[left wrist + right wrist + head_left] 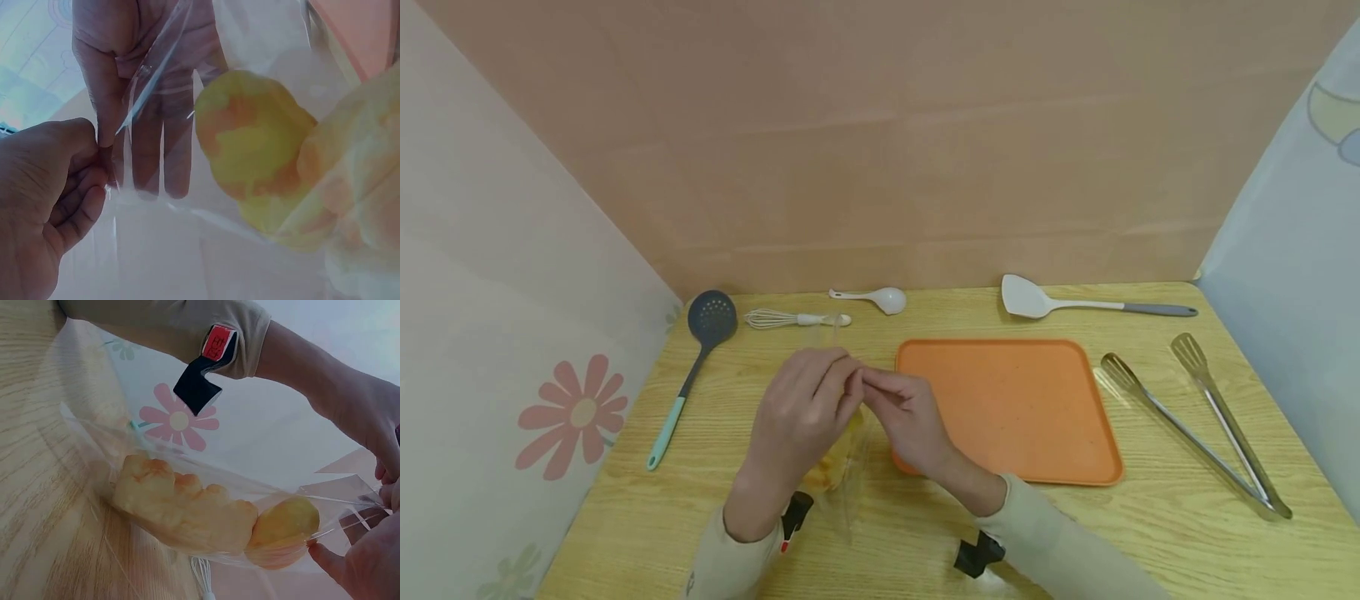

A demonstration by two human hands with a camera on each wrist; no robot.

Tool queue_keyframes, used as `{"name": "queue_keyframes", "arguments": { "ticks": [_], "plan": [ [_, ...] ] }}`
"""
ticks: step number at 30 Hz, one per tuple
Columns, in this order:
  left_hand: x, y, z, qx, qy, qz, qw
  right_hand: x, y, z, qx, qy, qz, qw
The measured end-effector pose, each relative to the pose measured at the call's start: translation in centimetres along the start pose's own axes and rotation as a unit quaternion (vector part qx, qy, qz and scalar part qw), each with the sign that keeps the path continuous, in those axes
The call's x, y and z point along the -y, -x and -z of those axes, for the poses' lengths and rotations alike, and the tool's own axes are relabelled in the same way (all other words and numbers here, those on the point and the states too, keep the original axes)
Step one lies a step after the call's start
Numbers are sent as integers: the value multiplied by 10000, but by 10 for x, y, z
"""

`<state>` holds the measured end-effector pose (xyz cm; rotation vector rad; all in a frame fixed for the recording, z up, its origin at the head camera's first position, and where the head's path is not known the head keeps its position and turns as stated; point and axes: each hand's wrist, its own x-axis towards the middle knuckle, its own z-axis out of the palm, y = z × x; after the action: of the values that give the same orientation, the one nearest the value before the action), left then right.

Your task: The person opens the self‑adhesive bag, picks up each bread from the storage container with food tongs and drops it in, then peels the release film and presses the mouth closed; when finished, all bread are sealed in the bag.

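Note:
A clear plastic bag [337, 487] hangs between my two hands above the table. Inside it are a pale golden, lumpy piece of bread [181, 509] and a yellow fruit with reddish patches [250, 137], which lies nearer the hands. My left hand [805, 408] pinches the top edge of the bag. Beside it, my right hand [913, 417] pinches the same edge, the two hands' fingertips nearly meeting. In the left wrist view, several fingers of the right hand [156, 125] stretch behind the clear film. From the head, the left hand hides much of the bag.
An orange tray [1000, 408] lies right of the hands, with metal tongs [1206, 429] farther right. Behind are a white spatula [1026, 297], a white spoon [889, 300] and a whisk [775, 318]. A dark skimmer [711, 317] lies at left. Walls enclose the table's back and sides.

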<state>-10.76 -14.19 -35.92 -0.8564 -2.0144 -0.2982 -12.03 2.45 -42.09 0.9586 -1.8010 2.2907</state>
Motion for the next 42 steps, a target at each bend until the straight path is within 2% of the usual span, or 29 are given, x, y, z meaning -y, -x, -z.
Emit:
{"name": "queue_keyframes", "arguments": {
  "ticks": [4, 7, 10, 12, 14, 16, 18, 21, 23, 24, 25, 26, 27, 30, 33, 36, 37, 39, 42],
  "plan": [
    [1, 1, -4, -53, 401, 430, 9983, 1, -1, -1, -42, -200, -162, 9997],
    [0, 2, -8, -174, 845, 924, 9920, 1, -2, -2, -86, -415, -175, 9989],
    [-1, 4, -13, -422, 1107, 1476, 9819, 3, -2, -3, -114, -530, -209, 9983],
    [0, 4, -13, -651, 1118, 1863, 9739, 4, -1, -4, -137, -499, -251, 9983],
    [3, 5, -11, -939, 1166, 2288, 9619, 5, -1, -5, -167, -460, -350, 9982],
    [7, 5, -9, -1266, 1435, 2704, 9435, 6, -1, -5, -229, -435, -492, 9976],
    [11, 4, -6, -1547, 1936, 3066, 9190, 6, -1, -6, -322, -510, -693, 9958],
    [16, 2, -1, -1847, 2916, 3563, 8683, 8, -3, -6, -536, -972, -1139, 9873],
    [20, 2, 3, -1863, 3374, 3855, 8383, 7, -4, -6, -688, -1434, -1383, 9775],
    [22, 2, 6, -1796, 3520, 3993, 8273, 7, -4, -5, -759, -1663, -1483, 9719],
    [24, 2, 9, -1677, 3615, 4099, 8205, 7, -4, -5, -828, -1863, -1563, 9664],
    [26, 2, 12, -1501, 3657, 4168, 8185, 6, -5, -5, -871, -2023, -1602, 9622],
    [28, 2, 15, -1283, 3606, 4210, 8224, 5, -5, -4, -896, -2146, -1622, 9590],
    [33, 3, 22, -602, 3377, 4162, 8421, 4, -5, -2, -946, -2317, -1641, 9542],
    [36, 5, 26, -79, 2976, 3930, 8700, 3, -5, -1, -979, -2335, -1645, 9533],
    [37, 6, 27, 284, 2455, 3631, 8984, 3, -5, 0, -996, -2320, -1661, 9532],
    [38, 6, 27, 375, 2292, 3546, 9057, 3, -5, 0, -995, -2331, -1666, 9529],
    [38, 7, 26, 563, 1972, 3402, 9177, 3, -5, 0, -980, -2356, -1652, 9527],
    [38, 8, 24, 824, 1533, 3232, 9302, 3, -5, 0, -921, -2405, -1600, 9529]
  ]
}}
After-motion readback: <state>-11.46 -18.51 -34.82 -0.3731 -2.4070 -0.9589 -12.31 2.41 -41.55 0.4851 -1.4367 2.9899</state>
